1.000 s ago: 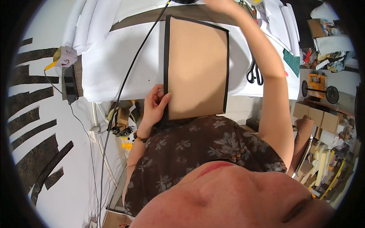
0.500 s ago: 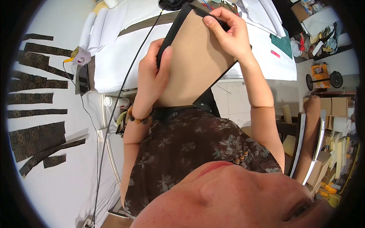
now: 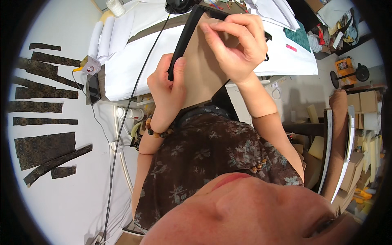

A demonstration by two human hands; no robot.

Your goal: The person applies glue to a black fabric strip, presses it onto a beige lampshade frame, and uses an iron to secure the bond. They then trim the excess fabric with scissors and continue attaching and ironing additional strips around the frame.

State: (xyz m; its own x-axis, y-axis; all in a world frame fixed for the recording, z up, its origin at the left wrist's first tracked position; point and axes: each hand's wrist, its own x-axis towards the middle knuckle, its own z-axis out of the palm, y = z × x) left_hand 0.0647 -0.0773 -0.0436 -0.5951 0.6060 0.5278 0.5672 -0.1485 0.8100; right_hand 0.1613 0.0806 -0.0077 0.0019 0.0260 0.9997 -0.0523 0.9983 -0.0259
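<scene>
I hold up a tan panel with a black edge strip (image 3: 188,45) folded along its side; its bare tan face (image 3: 204,75) is turned toward me. My left hand (image 3: 166,83) is closed on the panel's left edge, thumb on the near face and fingers behind. At the upper corner, my right hand (image 3: 241,49) is closed in a pinch, thumb and forefinger together against the tan face. What lies between those fingertips is too small to make out. The lower edge of the panel rests near my waist.
A table under white sheets (image 3: 126,79) spans the space behind the panel. Paper rolls (image 3: 108,38) lie at its left, a green mat (image 3: 300,36) at its right. A black cable (image 3: 141,75) hangs across the left side. Dark patterned strips (image 3: 45,94) hang on the left wall.
My right hand has moved left from the panel's upper right edge to the tan face near the top corner, and its fingers now pinch. My left hand keeps its grip.
</scene>
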